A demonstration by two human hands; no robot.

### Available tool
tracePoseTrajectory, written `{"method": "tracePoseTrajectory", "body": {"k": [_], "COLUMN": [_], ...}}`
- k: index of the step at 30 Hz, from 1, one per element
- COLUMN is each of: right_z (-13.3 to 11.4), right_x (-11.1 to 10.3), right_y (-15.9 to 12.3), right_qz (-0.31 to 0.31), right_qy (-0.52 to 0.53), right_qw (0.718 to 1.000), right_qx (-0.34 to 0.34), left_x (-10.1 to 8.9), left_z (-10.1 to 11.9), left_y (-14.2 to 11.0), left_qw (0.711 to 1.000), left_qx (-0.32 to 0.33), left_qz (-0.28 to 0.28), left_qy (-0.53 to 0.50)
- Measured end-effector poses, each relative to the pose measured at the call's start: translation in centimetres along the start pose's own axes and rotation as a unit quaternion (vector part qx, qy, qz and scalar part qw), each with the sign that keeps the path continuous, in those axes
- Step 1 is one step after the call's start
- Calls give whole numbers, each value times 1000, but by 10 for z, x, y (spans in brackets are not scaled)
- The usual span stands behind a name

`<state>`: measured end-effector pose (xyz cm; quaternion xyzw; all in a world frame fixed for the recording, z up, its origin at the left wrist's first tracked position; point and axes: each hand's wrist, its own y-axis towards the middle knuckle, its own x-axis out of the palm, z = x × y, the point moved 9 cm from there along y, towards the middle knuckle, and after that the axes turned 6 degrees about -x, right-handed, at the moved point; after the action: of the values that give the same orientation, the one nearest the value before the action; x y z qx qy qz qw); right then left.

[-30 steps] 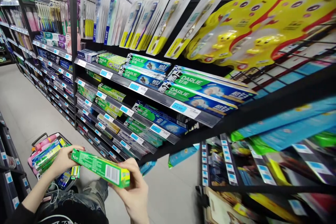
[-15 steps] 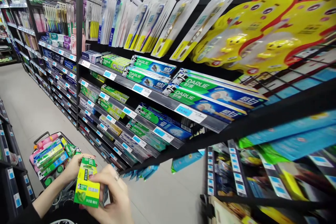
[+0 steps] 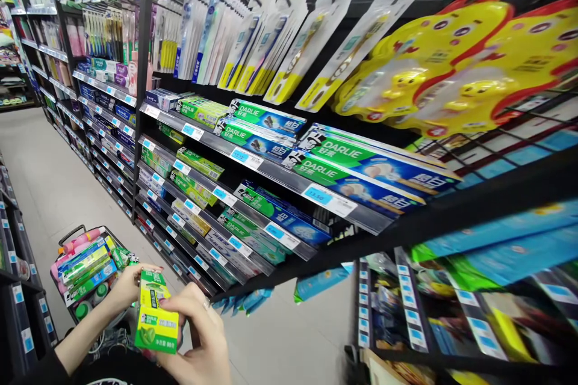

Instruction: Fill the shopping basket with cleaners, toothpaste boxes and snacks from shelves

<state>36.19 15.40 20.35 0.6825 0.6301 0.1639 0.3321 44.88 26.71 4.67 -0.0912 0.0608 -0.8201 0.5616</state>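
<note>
A green and yellow Darlie toothpaste box (image 3: pixel 157 334) is held low in front of me, its small end panel facing the camera. My right hand (image 3: pixel 201 331) grips the near part, thumb on the upper face and fingers mostly hidden beneath. At the far end of the box, my left hand (image 3: pixel 132 284) is closed on it, with its fingers partly hidden. Just beyond my left forearm stands a shopping basket (image 3: pixel 74 231) with toothpaste boxes (image 3: pixel 88 264), pink bottles (image 3: pixel 81 240) and green-capped containers (image 3: pixel 83 311) inside.
Shelves of toothpaste boxes (image 3: pixel 361 177) rise ahead, with price tags (image 3: pixel 329 200) along their edges. Above hang packaged toothbrushes (image 3: pixel 293 57) and yellow chick-shaped packs (image 3: pixel 415 66). Blue packets (image 3: pixel 510 240) jut out at right. The aisle floor (image 3: pixel 49 174) runs away on the left.
The view has shifted slightly, so the shelves sit a little lower and further right. Both hands keep hold of the toothpaste box, which appears slightly further right.
</note>
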Motion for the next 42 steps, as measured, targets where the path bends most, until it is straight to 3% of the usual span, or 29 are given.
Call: {"method": "tracePoseTrajectory", "body": {"k": [7,12,16,22,34,42], "right_z": [22,59,96,123,130,132], "right_x": [-19,-66,-92,-95,-97,-98], "right_y": [-14,-28,-43,-64,-70,-73], "right_qz": [41,113,131,128,132,141], "right_qy": [19,38,21,31,35,35], "right_qw": [996,980,964,949,944,943], "right_qx": [79,160,231,286,302,301], "left_x": [-10,-33,-47,-42,-36,-36], "left_z": [-11,8,28,39,42,40], "left_y": [4,0,-7,-15,-17,-16], "left_qw": [1000,998,996,994,996,993], "left_qx": [-29,-14,-3,12,37,19], "left_qz": [10,46,74,45,-22,20], "left_qy": [-2,-28,-58,-102,-76,-112]}}
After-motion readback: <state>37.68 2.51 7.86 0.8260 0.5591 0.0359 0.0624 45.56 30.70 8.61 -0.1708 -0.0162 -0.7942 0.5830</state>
